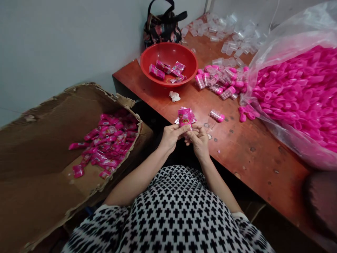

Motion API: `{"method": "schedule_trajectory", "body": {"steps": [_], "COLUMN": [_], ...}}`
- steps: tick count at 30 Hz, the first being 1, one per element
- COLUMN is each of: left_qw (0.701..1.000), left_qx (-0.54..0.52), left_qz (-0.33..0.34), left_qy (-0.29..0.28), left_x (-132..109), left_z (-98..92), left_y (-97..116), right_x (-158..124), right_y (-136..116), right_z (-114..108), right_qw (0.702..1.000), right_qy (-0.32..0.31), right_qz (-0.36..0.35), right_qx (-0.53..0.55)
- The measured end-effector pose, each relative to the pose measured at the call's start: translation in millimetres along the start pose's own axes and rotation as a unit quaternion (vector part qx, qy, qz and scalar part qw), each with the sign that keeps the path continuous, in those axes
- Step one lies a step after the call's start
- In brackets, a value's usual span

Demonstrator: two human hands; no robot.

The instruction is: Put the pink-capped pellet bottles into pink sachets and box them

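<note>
Between both hands, at the table's front edge, is a pink printed wrapper sleeve. My left hand pinches its left side with thumb and fingers. My right hand grips its lower right end, fingers closed. Whether anything sits inside the sleeve I cannot tell. More pink and silver wrappers lie just behind it on the table. Right of my hands a small clear tube of pink candies with a pink cap rests on its side. Farther back is a pile of similar candy tubes.
A red bowl with several wrappers stands behind my hands, near crumpled white tissue. A cardboard box at left contains wrapped pink packs. At right sits a plastic bag of pink parts. Clear cups and a handbag are behind.
</note>
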State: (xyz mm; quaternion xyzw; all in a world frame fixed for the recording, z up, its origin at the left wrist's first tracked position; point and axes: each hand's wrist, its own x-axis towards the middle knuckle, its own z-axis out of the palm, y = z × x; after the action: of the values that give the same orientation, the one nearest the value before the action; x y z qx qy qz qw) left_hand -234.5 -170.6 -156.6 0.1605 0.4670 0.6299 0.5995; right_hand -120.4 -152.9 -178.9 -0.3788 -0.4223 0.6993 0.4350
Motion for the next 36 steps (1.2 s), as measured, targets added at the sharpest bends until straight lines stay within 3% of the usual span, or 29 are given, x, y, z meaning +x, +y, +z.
{"method": "schedule_trajectory", "body": {"steps": [4, 8, 11, 14, 17, 19, 22, 24, 27, 31, 36], "left_qw": [0.998, 0.998, 0.997, 0.980, 0.942, 0.953, 0.957, 0.912, 0.838, 0.811, 0.831], "left_qx": [-0.040, -0.052, -0.082, -0.138, -0.165, -0.111, 0.116, 0.302, 0.457, 0.497, 0.449], "left_qz": [0.005, -0.025, -0.002, 0.106, 0.210, 0.199, 0.210, 0.260, 0.291, 0.304, 0.322], "left_qy": [0.049, 0.019, 0.005, 0.099, 0.204, 0.202, 0.163, 0.097, 0.058, 0.058, 0.066], "left_x": [-1, -8, -17, -25, -24, -16, 10, 31, 56, 71, 76], "left_z": [1.1, 1.9, -7.1, -28.2, -48.4, -51.8, -39.9, -28.0, -17.5, -17.7, -17.2], "left_y": [1, -7, -3, 20, 41, 42, 22, 5, -12, -19, -22], "right_x": [-2, 7, 14, 15, 15, 17, 21, 22, 22, 29, 54], "right_y": [0, -3, -7, -15, -19, -19, -16, -17, -22, -30, -27], "right_z": [-4, 1, 11, 16, 9, -1, -15, -21, -24, -27, -29], "right_qw": [0.999, 1.000, 0.999, 0.996, 0.995, 0.996, 0.995, 0.993, 0.988, 0.982, 0.947], "right_qy": [-0.019, 0.000, -0.042, -0.082, -0.066, -0.033, 0.007, 0.015, 0.009, 0.007, 0.052], "right_qz": [0.006, -0.003, 0.002, 0.005, 0.005, 0.004, 0.001, -0.004, -0.011, -0.034, -0.114], "right_qx": [0.026, 0.010, -0.020, -0.041, -0.069, -0.083, -0.101, -0.120, -0.151, -0.187, -0.294]}}
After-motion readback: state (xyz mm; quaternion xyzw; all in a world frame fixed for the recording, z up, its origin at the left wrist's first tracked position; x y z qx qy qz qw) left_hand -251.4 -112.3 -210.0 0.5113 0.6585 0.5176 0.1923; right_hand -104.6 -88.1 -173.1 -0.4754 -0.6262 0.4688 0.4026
